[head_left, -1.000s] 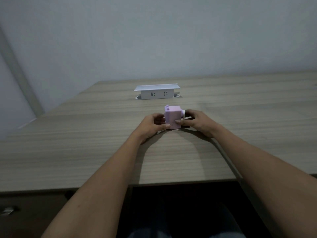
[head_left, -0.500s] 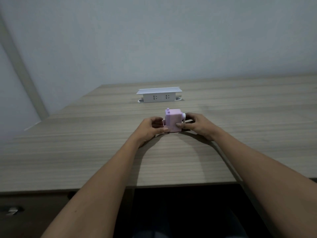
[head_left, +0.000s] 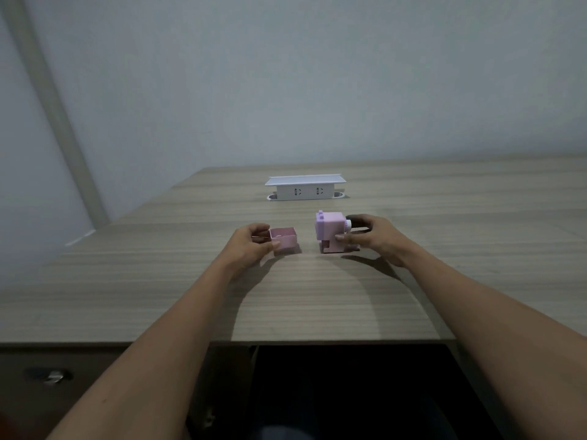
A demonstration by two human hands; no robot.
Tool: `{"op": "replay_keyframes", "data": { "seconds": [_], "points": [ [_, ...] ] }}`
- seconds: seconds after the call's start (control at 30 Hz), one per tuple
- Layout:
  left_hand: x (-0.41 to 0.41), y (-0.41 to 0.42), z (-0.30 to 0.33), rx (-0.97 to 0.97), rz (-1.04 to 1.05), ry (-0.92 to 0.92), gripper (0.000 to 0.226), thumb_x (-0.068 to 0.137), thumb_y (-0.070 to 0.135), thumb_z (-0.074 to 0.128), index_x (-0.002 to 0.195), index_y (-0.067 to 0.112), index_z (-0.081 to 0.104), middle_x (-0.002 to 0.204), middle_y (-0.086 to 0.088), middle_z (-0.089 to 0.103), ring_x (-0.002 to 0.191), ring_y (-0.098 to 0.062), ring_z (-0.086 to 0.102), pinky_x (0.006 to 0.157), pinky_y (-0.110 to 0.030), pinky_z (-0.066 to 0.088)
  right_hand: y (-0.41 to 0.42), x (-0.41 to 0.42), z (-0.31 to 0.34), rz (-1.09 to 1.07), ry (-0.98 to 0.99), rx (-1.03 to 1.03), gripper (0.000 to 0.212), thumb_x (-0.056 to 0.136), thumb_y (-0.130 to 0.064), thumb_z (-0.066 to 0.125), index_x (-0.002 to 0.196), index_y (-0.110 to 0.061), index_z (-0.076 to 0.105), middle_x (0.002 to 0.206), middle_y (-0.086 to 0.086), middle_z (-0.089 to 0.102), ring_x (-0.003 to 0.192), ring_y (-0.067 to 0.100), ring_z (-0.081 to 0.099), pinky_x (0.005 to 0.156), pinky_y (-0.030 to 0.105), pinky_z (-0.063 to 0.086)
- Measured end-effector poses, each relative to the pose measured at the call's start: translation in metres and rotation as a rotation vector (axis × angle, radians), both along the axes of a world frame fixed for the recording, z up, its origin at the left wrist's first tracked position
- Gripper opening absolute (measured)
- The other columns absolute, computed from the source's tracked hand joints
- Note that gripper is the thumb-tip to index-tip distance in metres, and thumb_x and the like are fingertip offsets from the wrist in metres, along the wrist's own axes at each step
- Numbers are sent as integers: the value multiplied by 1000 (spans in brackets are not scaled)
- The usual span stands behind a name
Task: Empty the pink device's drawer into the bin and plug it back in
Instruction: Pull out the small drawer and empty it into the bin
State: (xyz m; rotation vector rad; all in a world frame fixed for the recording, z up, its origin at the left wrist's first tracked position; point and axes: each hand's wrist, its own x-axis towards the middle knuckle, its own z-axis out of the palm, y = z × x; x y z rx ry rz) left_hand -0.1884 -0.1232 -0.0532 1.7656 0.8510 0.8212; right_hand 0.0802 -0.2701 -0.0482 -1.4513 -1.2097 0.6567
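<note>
Since the drawer point(head_left: 283, 241) is out, pinched in the left hand point(head_left: 251, 246) left of the pink device point(head_left: 332, 231), keep it level heading binward. Right hand point(head_left: 370, 238) grips the device on the table point(head_left: 317, 296); no bin visible.

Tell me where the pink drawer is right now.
The drawer is out of the pink device, gripped by the left hand just left of it on the desk.

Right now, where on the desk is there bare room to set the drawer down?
Bare wood runs left of the left hand to the desk edge, and along the near edge between the forearms. The gap between the drawer and the pink device is narrow. The right hand crowds the device; the socket box stands behind.
</note>
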Motion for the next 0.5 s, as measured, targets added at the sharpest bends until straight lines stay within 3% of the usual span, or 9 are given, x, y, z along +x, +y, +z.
{"op": "replay_keyframes", "data": {
  "seconds": [0.1, 0.27, 0.43, 0.5],
  "points": [
    [-4, 0, 20, 28, 16, -37, 61, 84, -2, 76, 140, -6, 51, 119, -14, 63, 107, -22, 62, 80, -19, 54, -6, 1, 20, -82, -47, 78, 72, 75, -20, 88, 139, -6, 58, 128, 4, 68, 112, 16, 67, 85, 19, 52],
    [16, -14, 62, 79, -29, -104, 54, 84, -1, 76, 135, -2, 56, 108, -5, 67, 101, -19, 65, 76, -13, 51, -21, -1, 64, -101, -66, 147, 59, 76, -25, 87, 129, -7, 68, 120, 1, 72, 104, 2, 67, 73, 4, 50],
    [55, -42, 89, 108, -144, -129, 62, 83, 5, 80, 139, -2, 54, 129, -14, 66, 112, -21, 66, 97, -26, 53, -44, 1, 92, -89, -91, 130, 59, 78, -31, 86, 130, -8, 68, 123, -1, 72, 112, 6, 66, 82, 13, 48],
    [71, -55, 96, 112, -202, -123, 65, 82, 8, 81, 141, -1, 53, 131, -14, 66, 113, -20, 66, 96, -25, 54, -56, 7, 96, -102, -96, 118, 61, 76, -35, 86, 129, -9, 69, 123, -2, 73, 115, 11, 66, 86, 21, 48]
  ]
}}
